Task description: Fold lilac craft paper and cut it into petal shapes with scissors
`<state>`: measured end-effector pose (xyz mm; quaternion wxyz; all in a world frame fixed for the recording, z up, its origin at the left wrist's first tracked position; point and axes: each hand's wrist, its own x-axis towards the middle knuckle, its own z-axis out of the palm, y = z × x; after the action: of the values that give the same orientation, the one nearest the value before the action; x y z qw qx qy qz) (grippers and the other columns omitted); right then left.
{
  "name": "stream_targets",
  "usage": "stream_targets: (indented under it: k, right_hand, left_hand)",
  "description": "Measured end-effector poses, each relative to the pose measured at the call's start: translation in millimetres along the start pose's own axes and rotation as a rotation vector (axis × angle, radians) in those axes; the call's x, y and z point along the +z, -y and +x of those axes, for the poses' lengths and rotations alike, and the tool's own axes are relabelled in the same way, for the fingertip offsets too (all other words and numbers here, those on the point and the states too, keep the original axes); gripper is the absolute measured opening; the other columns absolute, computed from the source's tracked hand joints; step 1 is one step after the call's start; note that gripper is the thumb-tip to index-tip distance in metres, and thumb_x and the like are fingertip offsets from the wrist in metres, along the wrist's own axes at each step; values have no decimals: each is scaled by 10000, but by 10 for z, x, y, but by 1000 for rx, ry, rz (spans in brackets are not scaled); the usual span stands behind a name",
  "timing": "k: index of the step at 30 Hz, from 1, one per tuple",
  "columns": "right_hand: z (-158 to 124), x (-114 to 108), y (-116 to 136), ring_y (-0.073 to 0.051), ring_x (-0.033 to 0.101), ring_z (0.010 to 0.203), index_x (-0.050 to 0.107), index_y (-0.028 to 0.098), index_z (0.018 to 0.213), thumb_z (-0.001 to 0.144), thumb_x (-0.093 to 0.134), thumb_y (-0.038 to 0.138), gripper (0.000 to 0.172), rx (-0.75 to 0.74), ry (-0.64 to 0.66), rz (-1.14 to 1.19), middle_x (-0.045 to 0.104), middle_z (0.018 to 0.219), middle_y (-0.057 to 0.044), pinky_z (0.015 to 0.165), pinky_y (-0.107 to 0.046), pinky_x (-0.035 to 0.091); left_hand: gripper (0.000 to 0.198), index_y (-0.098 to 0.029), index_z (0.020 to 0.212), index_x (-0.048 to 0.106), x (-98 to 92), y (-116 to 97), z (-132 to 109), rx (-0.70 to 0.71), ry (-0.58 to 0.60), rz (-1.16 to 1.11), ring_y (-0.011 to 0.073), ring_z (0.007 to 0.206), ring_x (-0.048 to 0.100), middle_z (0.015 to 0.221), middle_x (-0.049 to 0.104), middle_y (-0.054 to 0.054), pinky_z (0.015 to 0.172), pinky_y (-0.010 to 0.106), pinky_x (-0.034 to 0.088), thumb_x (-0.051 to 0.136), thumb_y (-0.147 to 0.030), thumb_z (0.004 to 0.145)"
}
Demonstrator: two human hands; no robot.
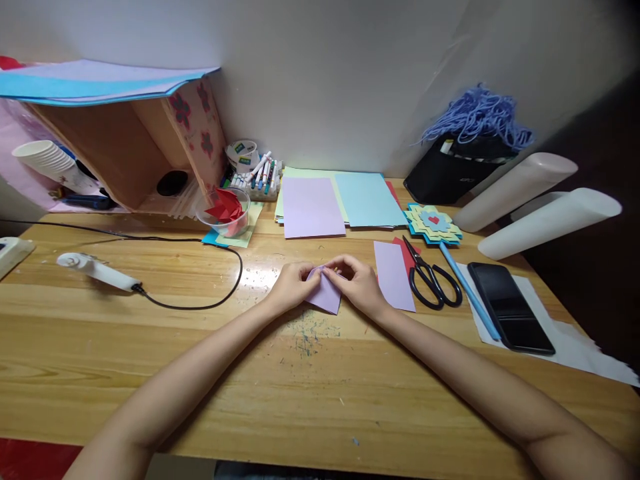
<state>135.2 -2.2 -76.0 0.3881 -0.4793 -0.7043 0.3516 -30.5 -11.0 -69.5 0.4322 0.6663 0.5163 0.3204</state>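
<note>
Both hands hold a small piece of purple paper [325, 298] over the middle of the wooden table. My left hand [295, 283] pinches its upper left part between thumb and fingers. On the other side my right hand [359, 283] grips the upper right edge, thumb on top. The paper looks folded, though the fingers cover its upper part. Just right of my right hand lies a purple paper strip [393, 275], partly over a red piece of paper [410, 248]. Black-handled scissors [433, 277] rest beside the strip, blades pointing away.
Purple [314, 207] and light blue sheets [370, 200] lie behind the hands. At right are a paper flower [434, 223] on a blue stick [470, 291], a phone [510, 307] and white tubes [550, 223]. A corded glue gun [100, 270] and plastic bowl [225, 212] stand left.
</note>
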Motion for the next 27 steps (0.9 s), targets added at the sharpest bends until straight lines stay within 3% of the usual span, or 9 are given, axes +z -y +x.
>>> stream_targets:
  k: [7, 12, 19, 27]
  right_hand:
    - [17, -2, -5, -156, 557, 687, 593, 198, 787, 796, 564, 317, 123, -73, 3, -16, 606, 769, -33, 612, -277, 449]
    - [-4, -43, 34, -167, 565, 711, 603, 210, 800, 814, 543, 242, 70, -297, -4, -151, 609, 752, -39, 639, -294, 457]
    - [-24, -68, -24, -180, 583, 778, 624, 222, 911, 846, 495, 207, 146, -543, 10, -349, 652, 842, -62, 713, -324, 483]
    - [-24, -116, -43, -171, 613, 782, 636, 206, 945, 865, 454, 145, 208, -804, 11, -570, 676, 841, -67, 689, -302, 515]
  left_hand:
    - [315, -127, 566, 519, -17, -37, 12, -34, 34, -71, 92, 526, 367, 536, 412, -27, 478, 206, 245, 443, -349, 777]
    - [298, -135, 542, 484, -26, -39, 8, -72, 50, -183, 83, 506, 338, 522, 375, -35, 471, 210, 236, 452, -336, 760]
    - [297, -171, 502, 335, -52, -3, -12, -79, 72, -312, 72, 475, 281, 501, 297, -50, 455, 218, 208, 431, -303, 751]
    - [285, -163, 505, 363, -57, 15, -15, -72, 52, -290, 80, 507, 279, 525, 297, -41, 477, 227, 208, 433, -309, 741]
